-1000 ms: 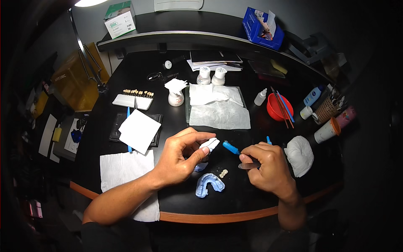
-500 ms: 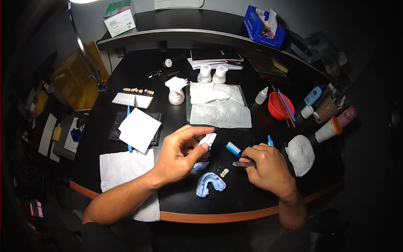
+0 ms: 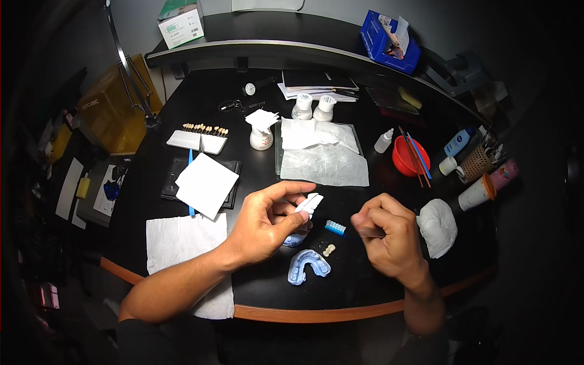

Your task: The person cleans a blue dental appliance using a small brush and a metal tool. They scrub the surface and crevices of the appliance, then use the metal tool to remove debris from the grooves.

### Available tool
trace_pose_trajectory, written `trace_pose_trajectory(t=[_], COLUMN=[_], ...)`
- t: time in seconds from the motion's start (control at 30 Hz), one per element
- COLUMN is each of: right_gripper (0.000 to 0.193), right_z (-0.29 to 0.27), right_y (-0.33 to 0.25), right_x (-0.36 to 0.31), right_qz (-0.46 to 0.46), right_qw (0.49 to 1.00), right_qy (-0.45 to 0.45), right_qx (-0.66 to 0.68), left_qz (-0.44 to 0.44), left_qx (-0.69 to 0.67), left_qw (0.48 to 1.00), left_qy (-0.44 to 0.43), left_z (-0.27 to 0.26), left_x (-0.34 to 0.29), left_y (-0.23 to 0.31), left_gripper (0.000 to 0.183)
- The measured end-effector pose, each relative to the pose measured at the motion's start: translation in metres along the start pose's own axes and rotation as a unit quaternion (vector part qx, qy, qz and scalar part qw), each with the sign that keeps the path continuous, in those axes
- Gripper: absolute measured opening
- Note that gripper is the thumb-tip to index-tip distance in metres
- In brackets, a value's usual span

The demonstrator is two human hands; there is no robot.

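Note:
In my left hand (image 3: 264,222), pinched between thumb and fingers, is a small white dental cast piece (image 3: 312,204). My right hand (image 3: 392,240) is closed, blurred by motion, around a metal-bladed hand tool (image 3: 368,232); its handle is hidden in the palm. Between the hands lies a blue toothbrush (image 3: 335,228) with pale bristles. Below my left fingers, a blue piece (image 3: 294,239) is partly covered. Nearer the front sits a blue horseshoe-shaped dental model (image 3: 308,263), with a small cream-coloured tooth piece (image 3: 329,250) just beyond it.
White tissue (image 3: 182,240) and a white pad (image 3: 207,185) lie left. A tooth shade guide (image 3: 198,142) and jars (image 3: 261,140) stand farther back. A paper-covered glass slab (image 3: 325,167) is ahead. Right are a red bowl (image 3: 409,158) with brushes and a wadded white cloth (image 3: 437,228).
My right hand has lifted and turned, with the metal tool now blurred and pointing differently. My left hand keeps its hold on the cast piece. The whole view has shifted slightly.

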State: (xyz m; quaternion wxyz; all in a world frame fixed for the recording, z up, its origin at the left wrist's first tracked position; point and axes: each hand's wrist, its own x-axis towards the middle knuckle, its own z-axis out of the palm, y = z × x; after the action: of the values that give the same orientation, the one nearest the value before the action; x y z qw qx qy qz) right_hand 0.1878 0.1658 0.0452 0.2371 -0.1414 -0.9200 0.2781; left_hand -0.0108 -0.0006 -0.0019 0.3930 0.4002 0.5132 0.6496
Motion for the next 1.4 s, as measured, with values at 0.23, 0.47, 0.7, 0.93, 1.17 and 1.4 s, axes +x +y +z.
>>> trace_pose_trajectory(t=[0.23,0.47,0.7,0.93,1.17,1.4], right_gripper=[0.06,0.097,0.098,0.097,0.087,0.079], right_z=[-0.003,-0.007,-0.009,-0.007,-0.001,0.007], right_y=[0.005,0.006,0.01,0.002,-0.003,0.003], right_x=[0.004,-0.008,-0.017,-0.011,-0.008,-0.009], right_qz=[-0.128,-0.019,-0.039,-0.095,-0.126,-0.142], right_qw=[0.983,0.992,0.982,0.978,0.976,0.968], right_qy=[0.093,0.083,0.094,0.062,0.03,0.027], right_qx=[0.092,0.093,0.159,0.178,0.177,0.205], left_qz=[-0.025,0.012,0.049,0.036,0.029,0.037], left_qx=[-0.049,-0.016,0.073,0.083,0.056,0.092], left_qw=[0.998,1.0,0.996,0.996,0.998,0.995], left_qy=[-0.017,-0.001,-0.007,-0.008,-0.008,-0.024], left_z=[-0.002,0.0,-0.002,-0.002,0.006,0.005], left_x=[0.002,0.002,0.001,0.001,-0.001,-0.002], left_y=[-0.002,-0.003,-0.004,-0.003,-0.001,0.001], left_gripper=[0.043,0.038,0.037,0.036,0.035,0.035])
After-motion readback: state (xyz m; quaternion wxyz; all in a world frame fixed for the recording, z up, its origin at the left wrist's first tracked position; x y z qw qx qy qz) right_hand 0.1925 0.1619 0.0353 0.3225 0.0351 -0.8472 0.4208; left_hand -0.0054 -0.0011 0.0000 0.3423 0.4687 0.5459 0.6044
